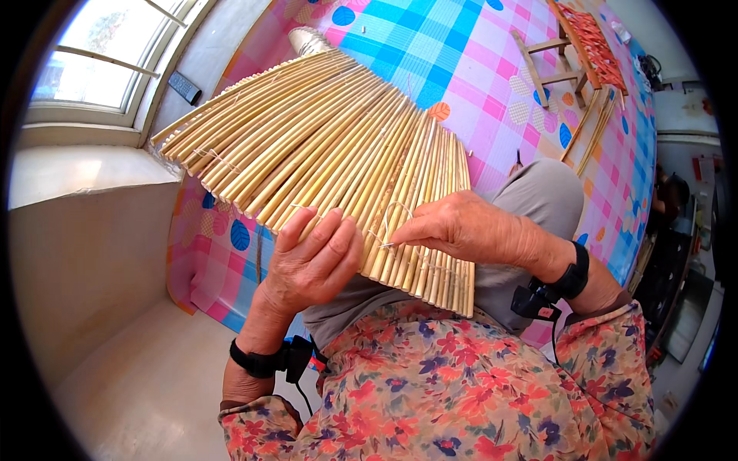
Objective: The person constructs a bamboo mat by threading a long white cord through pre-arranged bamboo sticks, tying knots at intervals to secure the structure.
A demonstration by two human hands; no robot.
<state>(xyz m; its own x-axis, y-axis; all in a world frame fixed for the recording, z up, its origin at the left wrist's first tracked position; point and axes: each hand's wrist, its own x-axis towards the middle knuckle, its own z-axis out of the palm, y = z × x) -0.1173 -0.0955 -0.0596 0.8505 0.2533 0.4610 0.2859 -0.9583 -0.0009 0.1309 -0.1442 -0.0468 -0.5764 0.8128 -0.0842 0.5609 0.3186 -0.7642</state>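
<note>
Across my lap lies a mat of straw-coloured stalks, set side by side and bound with thin thread. My left hand grips the mat's near edge, fingers curled over the stalk ends. On the near right part of the mat, my right hand pinches a small, thin, pale needle-like piece between thumb and fingertips. A loop of white thread rises from the stalks beside those fingertips. Stitches of thread cross the mat near its left end and along its right part.
A checked, leaf-patterned sheet covers the surface beneath. A wooden stool with a red woven seat stands far right, loose stalks near it. At the left are a window ledge and a dark remote control. Another person is partly visible far right.
</note>
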